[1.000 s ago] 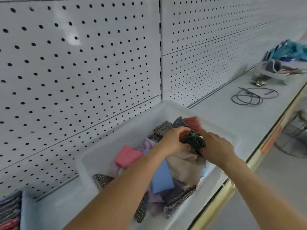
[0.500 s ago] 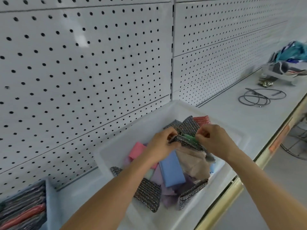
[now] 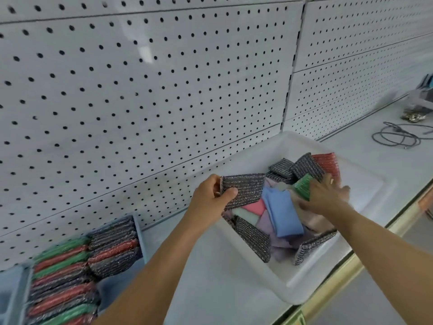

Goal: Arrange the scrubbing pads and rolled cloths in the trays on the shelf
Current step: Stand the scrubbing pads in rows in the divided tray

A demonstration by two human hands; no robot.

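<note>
My left hand [image 3: 212, 195] grips a grey glittery scrubbing pad [image 3: 246, 190] by its left end, lifted above the left part of the white tub [image 3: 365, 184]. My right hand [image 3: 325, 195] is blurred over the tub's middle, its fingers on a green scrubbing pad [image 3: 303, 186]; I cannot tell if it grips the pad. The tub holds several grey pads, a red pad [image 3: 326, 163], a blue rolled cloth [image 3: 282, 212] and pink, purple and beige cloths. At the lower left a pale blue tray [image 3: 139, 228] holds rows of stacked pads [image 3: 70, 273] standing on edge.
A white pegboard wall [image 3: 140, 90] backs the shelf. A coiled grey cable [image 3: 396, 137] lies on the shelf at the right, with a small metallic object [image 3: 413, 117] and a pile of items [image 3: 421, 97] behind it. The shelf's front edge [image 3: 328, 285] runs diagonally at the lower right.
My hands have come apart: the left one has pulled a grey pad out to the left, the right one has dropped onto the green pad. The view has swung left, showing the tray of stacked pads.
</note>
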